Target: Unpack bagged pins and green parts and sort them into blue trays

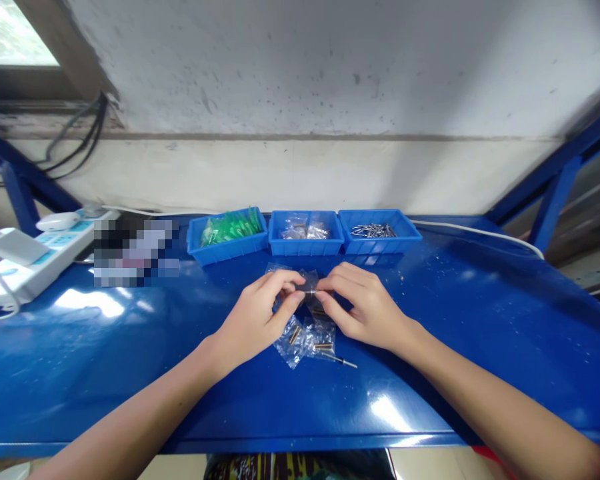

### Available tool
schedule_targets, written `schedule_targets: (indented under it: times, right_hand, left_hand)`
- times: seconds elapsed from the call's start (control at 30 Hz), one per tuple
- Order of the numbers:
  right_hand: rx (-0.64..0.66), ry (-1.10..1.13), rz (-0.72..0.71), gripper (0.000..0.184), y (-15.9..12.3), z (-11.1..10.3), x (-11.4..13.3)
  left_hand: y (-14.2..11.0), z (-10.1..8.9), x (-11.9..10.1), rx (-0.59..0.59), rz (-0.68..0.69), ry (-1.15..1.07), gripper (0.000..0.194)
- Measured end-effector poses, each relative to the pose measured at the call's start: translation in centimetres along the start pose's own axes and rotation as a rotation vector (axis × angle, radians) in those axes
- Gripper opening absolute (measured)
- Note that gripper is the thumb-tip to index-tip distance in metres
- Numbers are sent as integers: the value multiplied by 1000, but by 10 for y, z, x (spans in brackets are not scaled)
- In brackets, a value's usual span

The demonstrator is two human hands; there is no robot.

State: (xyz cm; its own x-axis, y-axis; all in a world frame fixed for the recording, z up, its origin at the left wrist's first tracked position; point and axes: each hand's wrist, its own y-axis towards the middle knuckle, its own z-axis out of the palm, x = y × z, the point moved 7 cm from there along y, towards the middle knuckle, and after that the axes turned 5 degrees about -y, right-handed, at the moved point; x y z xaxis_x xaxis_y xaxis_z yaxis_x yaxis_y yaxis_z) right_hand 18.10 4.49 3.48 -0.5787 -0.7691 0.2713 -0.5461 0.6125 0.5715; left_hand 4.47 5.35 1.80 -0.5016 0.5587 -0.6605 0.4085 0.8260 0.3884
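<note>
My left hand (265,308) and right hand (364,303) meet over a glossy blue tabletop (205,393), thumbs and forefingers of both closed in a pinch on a small clear plastic bag (308,281), held between them near the middle of the table. A thin pale line shows where my fingertips come together at the bag; what it is, I cannot tell. Just below my fingers, toward the table's near edge, lie two clear plastic packets side by side, the left packet (291,341) and the right packet (321,339), each with small brass-coloured cylindrical pieces inside. Beside the right packet, on its near side, rests a thin metal rod with a dark section (341,361). Beyond my hands, three blue plastic bins stand in a row before a pale wall (300,170): the left bin (227,251) filled with green plastic packets (234,226), the middle bin (306,247) with clear packets (305,231), the right bin (383,245) with loose silvery metal pieces (373,231). Far to my left sits a white power strip (50,257) with plugs in it.
</note>
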Motion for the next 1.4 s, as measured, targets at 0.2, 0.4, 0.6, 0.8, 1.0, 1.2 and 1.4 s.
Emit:
schedule_targets:
  times: [0.2, 0.4, 0.6, 0.8, 1.0, 1.2, 1.4]
  right_hand:
    - [-24, 73, 52, 15, 0, 0, -2]
    - [-12, 22, -7, 12, 1, 3, 6]
    - [-312, -249, 39, 7, -1, -45, -27]
    - [-443, -530, 467, 6, -18, -79, -108]
    - [-329, -201, 322, 17, -6, -42, -61]
    - [-47, 103, 79, 18, 0, -4, -1]
    - [58, 47, -33, 10, -2, 7, 8]
  left_hand:
    - [0, -1, -2, -13, 24, 61, 9]
    - [0, 1, 0, 7, 32, 90, 11]
    - [-6, 15, -21, 60, -7, 83, 22]
    - [-29, 62, -60, 410, 247, 161, 13]
    - [-22, 53, -47, 333, 154, 30, 8]
    - [-2, 11, -10, 2, -52, -133, 8]
    - [-1, 12, 8, 27, -148, -384, 12]
